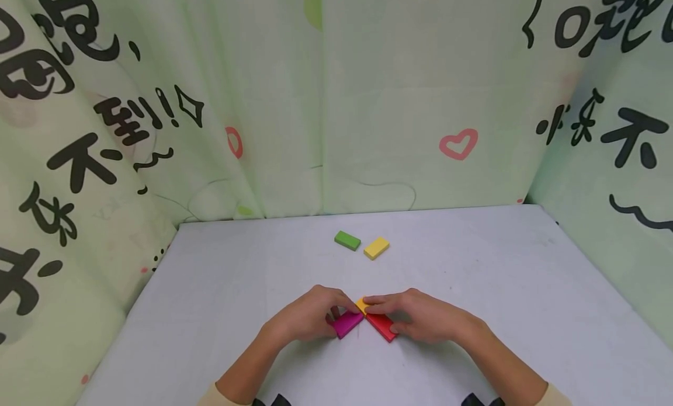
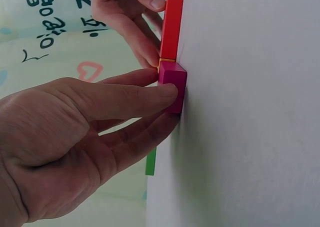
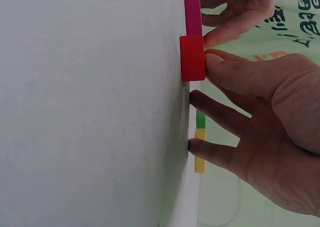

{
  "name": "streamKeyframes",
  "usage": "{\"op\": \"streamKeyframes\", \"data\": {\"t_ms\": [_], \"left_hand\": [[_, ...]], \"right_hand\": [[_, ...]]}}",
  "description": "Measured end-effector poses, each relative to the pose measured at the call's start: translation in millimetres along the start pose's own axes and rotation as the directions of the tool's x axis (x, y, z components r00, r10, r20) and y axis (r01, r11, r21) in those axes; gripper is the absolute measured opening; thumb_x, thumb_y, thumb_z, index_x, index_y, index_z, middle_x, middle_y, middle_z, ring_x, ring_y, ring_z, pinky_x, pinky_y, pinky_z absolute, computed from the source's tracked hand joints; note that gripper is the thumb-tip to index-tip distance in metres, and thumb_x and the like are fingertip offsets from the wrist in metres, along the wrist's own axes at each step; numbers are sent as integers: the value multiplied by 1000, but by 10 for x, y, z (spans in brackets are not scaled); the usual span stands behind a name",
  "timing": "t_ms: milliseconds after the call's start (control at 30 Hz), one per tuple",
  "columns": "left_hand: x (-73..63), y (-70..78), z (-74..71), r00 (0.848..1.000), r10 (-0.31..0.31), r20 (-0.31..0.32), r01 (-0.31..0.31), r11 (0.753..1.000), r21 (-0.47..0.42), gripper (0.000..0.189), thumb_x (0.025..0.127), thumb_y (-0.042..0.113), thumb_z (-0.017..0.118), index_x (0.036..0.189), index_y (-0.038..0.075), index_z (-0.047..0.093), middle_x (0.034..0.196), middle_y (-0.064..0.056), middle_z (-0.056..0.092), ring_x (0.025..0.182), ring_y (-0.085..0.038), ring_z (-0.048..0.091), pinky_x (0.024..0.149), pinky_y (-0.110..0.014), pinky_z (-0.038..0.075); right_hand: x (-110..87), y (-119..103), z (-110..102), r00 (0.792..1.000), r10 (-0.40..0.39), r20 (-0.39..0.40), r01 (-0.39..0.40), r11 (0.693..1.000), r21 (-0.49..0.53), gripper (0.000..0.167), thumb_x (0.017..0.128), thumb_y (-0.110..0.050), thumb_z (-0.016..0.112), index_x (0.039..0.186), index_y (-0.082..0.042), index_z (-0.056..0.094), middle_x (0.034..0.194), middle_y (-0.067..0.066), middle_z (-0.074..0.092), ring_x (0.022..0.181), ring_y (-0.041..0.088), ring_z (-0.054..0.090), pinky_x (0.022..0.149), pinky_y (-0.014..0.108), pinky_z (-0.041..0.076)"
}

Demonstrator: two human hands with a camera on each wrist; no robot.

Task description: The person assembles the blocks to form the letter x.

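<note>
My L hand [image 1: 313, 313] pinches the purple block [image 1: 347, 324], R hand [image 1: 423, 315] the red block [image 1: 381, 326], on the bench [image 1: 462, 260], well off its back edge; orange block [image 1: 361, 305] just behind. Best keep corners touching, w/ light pressure.

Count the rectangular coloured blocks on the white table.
5: magenta block in the left hand, red block at the right hand, orange block between them, green block and yellow block farther back. Hands may hide others.

Pale green curtains [image 1: 389, 61] printed with bold black characters [image 1: 79, 169], red heart outlines [image 1: 458, 155] and, high at the back, a lime-green half-disc [image 1: 314, 7] hang behind the whitish bench [image 1: 473, 266] and along its left and right sides.
</note>
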State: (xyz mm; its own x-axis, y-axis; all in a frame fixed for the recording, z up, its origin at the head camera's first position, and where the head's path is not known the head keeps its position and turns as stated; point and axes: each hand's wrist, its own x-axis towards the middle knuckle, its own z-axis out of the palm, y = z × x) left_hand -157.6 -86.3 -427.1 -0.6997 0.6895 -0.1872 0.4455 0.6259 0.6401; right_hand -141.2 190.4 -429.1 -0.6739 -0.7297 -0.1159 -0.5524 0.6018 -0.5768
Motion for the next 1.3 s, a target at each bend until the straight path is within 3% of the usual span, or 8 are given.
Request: {"op": "streamKeyframes", "data": {"t_ms": [533,1300], "left_hand": [[19,16,4,1000,10,7,-11,999,34,43,89,1,80,128,17,75,118,4,72,87,-3,63,76,-15,54],[15,-6,29,1000,9,-11,-9,1000,14,45,87,-3,80,126,18,76,116,6,72,87,-2,63,77,-15,55]], "right_hand": [[7,-9,-6,1000,5,-5,-5,1000,10,58,96,-2,69,148,-25,60,158,-7,52,144,26,53,112,48,49],[-2,-4,-1,1000,6,-11,-6,1000,25,57,95,-1,70,147,-25,62,157,-8,53,142,24,55,112,45,49]]}}
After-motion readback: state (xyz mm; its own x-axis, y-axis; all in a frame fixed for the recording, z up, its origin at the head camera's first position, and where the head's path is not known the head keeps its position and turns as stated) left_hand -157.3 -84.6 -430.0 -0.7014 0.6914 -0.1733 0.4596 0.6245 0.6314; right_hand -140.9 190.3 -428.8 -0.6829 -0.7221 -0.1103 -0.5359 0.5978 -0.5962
